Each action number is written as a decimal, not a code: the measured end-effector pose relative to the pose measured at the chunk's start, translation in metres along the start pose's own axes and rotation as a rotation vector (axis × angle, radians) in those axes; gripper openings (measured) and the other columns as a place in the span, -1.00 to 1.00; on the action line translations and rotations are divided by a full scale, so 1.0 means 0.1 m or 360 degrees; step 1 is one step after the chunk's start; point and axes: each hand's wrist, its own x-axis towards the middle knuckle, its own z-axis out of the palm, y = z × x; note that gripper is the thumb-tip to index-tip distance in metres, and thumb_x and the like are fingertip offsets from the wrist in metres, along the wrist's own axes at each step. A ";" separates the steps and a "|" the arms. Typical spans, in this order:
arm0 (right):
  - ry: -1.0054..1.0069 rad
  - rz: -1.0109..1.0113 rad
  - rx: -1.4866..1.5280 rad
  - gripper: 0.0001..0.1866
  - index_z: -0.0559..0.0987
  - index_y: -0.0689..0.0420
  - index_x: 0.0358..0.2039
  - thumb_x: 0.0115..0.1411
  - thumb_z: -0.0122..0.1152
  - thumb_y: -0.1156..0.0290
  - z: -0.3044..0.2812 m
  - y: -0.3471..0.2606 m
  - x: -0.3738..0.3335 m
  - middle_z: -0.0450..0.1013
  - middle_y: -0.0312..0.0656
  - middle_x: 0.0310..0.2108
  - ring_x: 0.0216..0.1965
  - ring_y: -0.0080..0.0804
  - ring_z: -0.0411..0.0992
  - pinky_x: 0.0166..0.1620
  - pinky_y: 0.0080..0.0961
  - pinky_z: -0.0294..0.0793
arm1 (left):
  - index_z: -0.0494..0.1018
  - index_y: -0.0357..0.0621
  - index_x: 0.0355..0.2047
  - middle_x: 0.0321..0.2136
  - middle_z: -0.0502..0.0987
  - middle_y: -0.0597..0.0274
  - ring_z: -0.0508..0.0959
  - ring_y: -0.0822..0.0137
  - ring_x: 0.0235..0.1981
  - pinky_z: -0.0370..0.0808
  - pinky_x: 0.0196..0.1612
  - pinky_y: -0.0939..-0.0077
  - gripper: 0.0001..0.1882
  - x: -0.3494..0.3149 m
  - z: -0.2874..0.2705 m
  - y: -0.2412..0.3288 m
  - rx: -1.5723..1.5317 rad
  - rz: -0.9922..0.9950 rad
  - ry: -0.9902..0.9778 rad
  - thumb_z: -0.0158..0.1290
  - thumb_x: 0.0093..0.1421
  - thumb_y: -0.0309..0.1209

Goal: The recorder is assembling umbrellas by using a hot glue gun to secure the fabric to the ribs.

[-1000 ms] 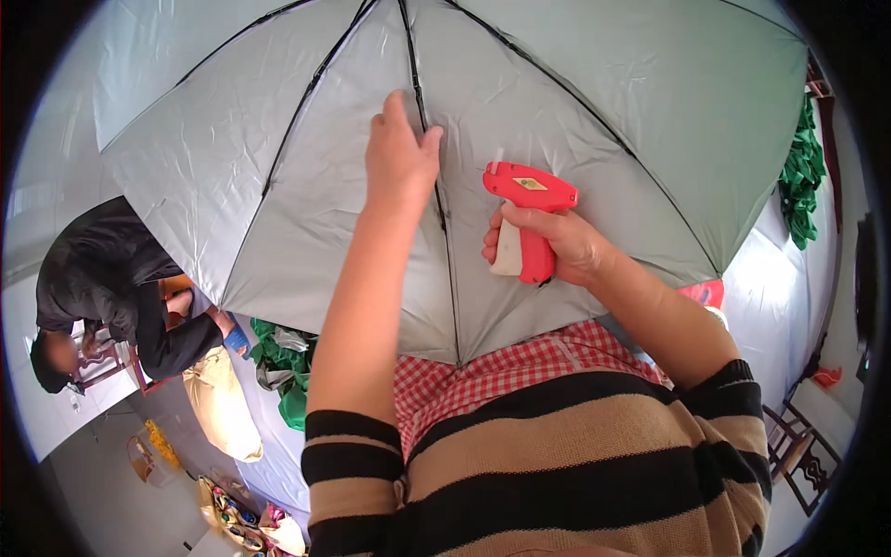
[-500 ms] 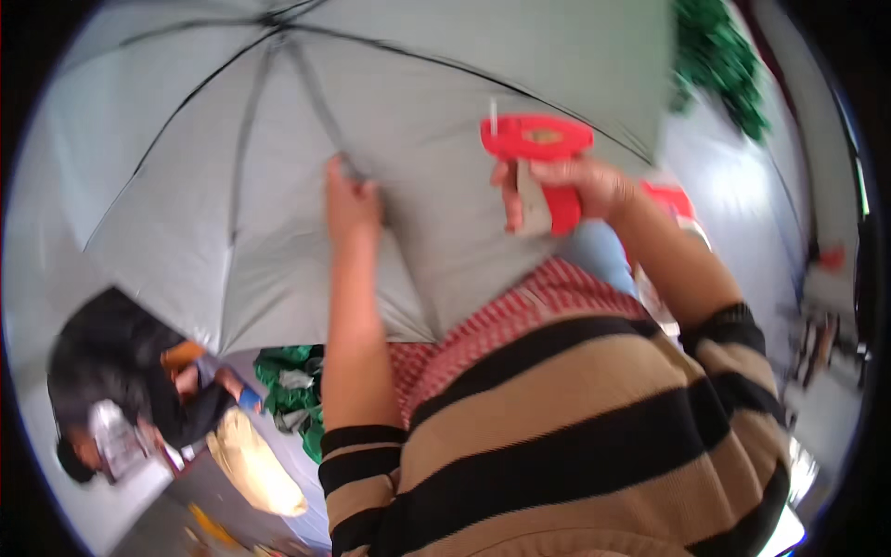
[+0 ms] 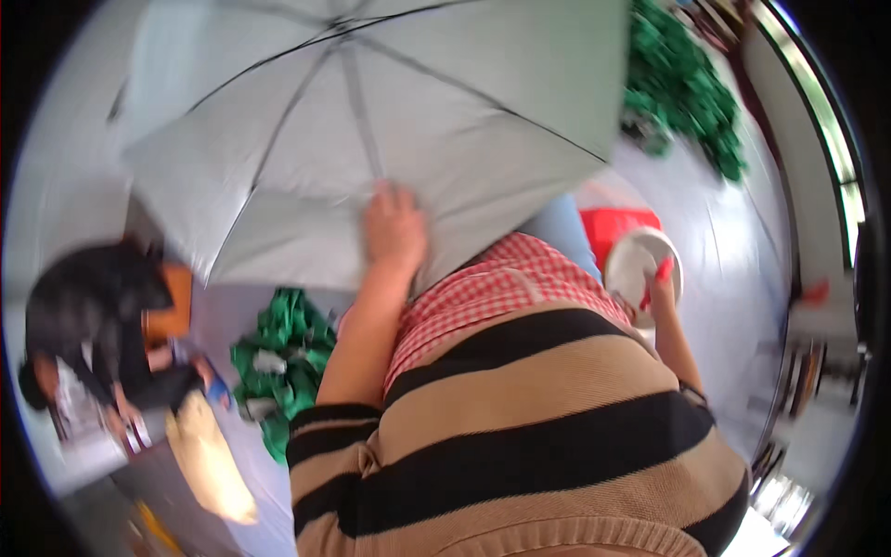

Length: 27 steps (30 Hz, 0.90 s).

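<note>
A grey-silver umbrella (image 3: 483,130) lies spread with its inside and dark ribs facing me. My left hand (image 3: 397,230) rests on its cloth at the lower end of a rib, back of the hand up, fingers stretched out over the fabric. Away to the right, my right hand (image 3: 661,290) is closed around a red pistol-grip tool (image 3: 664,269), which looks like a tagging gun. It is held low over a round white container (image 3: 635,251); most of the tool's body is hidden from here.
A red object (image 3: 608,227) sits beside the white container. Green crumpled cloth lies in one heap (image 3: 682,93) at the far right and another heap (image 3: 283,362) at left. A seated person in black (image 3: 93,306) works at the left, near a yellowish sack (image 3: 209,459).
My right hand has moved from above the umbrella cloth down and right to the white container, carrying the tool. My left hand went from pinching near the rib to lying on the cloth.
</note>
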 end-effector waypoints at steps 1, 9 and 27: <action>0.0041 -0.0097 -0.0267 -0.35 0.35 0.13 0.19 0.07 0.34 0.39 -0.01 0.24 0.12 0.44 -0.15 -0.07 -0.10 -0.32 0.43 -0.07 -0.35 0.43 | 0.37 -0.25 0.07 0.19 0.25 -0.33 0.33 -0.24 0.15 0.29 0.19 -0.05 -0.47 -0.06 -0.02 0.05 -0.0026 0.0015 0.0033 0.14 0.12 -0.26; -0.0145 -0.0418 -0.1102 -0.61 0.50 0.19 -0.12 0.05 0.30 0.30 0.05 0.60 0.90 0.47 -0.16 -0.37 -0.40 -0.32 0.44 -0.36 -0.33 0.43 | 0.25 -0.09 0.29 0.33 0.10 -0.20 0.02 -0.19 0.38 -0.05 0.31 -0.33 -0.22 -0.39 -0.03 0.31 -0.0129 0.0058 -0.0168 0.00 0.17 0.12; -0.0706 -0.1121 -0.0048 -0.77 0.56 0.21 -0.29 0.27 0.19 0.27 0.76 -4.10 -1.29 0.51 -0.27 -0.46 -0.43 -0.58 0.51 -0.42 -0.64 0.46 | 0.22 -0.09 0.28 0.31 0.11 -0.27 0.09 -0.32 0.33 0.04 0.24 -0.35 -0.20 -0.20 0.12 0.35 -0.0380 0.0189 -0.0135 0.18 0.10 -0.02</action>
